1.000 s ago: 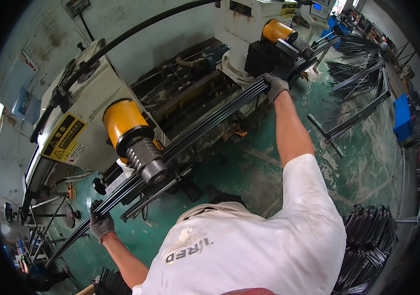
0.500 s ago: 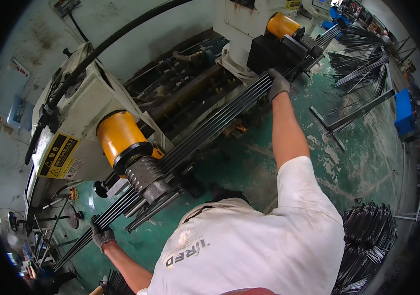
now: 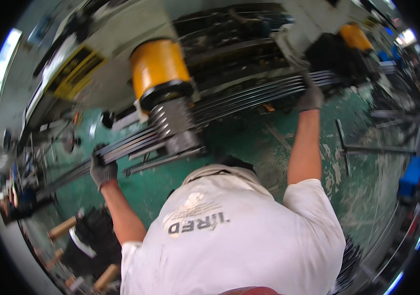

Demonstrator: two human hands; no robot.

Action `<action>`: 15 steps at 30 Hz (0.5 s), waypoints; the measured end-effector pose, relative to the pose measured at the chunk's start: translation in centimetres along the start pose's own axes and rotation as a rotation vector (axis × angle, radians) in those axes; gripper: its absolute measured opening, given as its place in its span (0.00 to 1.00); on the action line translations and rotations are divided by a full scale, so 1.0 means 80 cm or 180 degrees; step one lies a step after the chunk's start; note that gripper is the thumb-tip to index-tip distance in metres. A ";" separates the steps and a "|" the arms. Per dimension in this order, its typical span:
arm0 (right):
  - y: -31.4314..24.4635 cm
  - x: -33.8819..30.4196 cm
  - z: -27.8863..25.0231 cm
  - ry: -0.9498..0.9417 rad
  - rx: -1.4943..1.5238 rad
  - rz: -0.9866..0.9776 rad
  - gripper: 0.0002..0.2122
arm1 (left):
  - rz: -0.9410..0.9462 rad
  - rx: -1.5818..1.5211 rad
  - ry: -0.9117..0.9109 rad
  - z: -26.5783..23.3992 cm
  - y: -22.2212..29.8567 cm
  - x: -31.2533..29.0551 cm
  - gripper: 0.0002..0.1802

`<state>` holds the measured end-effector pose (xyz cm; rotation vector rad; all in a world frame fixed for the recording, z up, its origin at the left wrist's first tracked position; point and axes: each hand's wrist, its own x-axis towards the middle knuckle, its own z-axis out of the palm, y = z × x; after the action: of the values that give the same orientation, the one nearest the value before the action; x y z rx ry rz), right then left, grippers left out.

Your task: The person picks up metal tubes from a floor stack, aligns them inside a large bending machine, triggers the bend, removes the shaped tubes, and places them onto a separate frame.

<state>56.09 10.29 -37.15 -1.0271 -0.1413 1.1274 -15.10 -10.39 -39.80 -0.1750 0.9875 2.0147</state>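
A bundle of several long, thin metal bars (image 3: 256,100) runs across in front of me, from the lower left up to the right. My left hand (image 3: 103,169), in a grey glove, is closed around the left stretch of the bars, with the fingers over the top. Farther right, my gloved right hand (image 3: 311,98) grips the same bundle; motion blur softens its fingers. Between my hands, the bars pass by a ribbed grey metal head (image 3: 174,120) under a yellow cylinder (image 3: 158,69), which hides part of them.
A second yellow cylinder (image 3: 355,37) sits on the machine at the far right. A metal frame (image 3: 377,149) stands on the green floor, with a blue box (image 3: 411,176) beside it. Dark stock and a cardboard tube (image 3: 63,227) lie at lower left.
My view has swung round, so the bars now lie closer to level across it and the picture is blurred. Both hands remain on the bars.
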 end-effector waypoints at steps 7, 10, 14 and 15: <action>-0.089 0.118 -0.071 -0.0215 -0.0528 0.0245 0.13 | -0.0206 -0.0258 -0.0470 -0.014 -0.012 -0.009 0.12; -0.081 0.099 -0.059 -0.0099 -0.0575 0.0188 0.12 | -0.0096 -0.0152 -0.0460 0.020 -0.038 -0.040 0.13; 0.015 0.018 -0.011 -0.0053 -0.0493 0.0279 0.13 | -0.0042 0.0086 -0.0260 0.029 -0.041 -0.053 0.12; 0.027 0.006 -0.007 -0.0148 -0.0454 0.0225 0.14 | -0.0043 0.0154 -0.0210 0.029 -0.041 -0.056 0.12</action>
<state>55.17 10.42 -39.21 -1.1400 -0.2267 1.2194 -9.35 -10.65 -38.07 -0.0881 0.9899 1.9698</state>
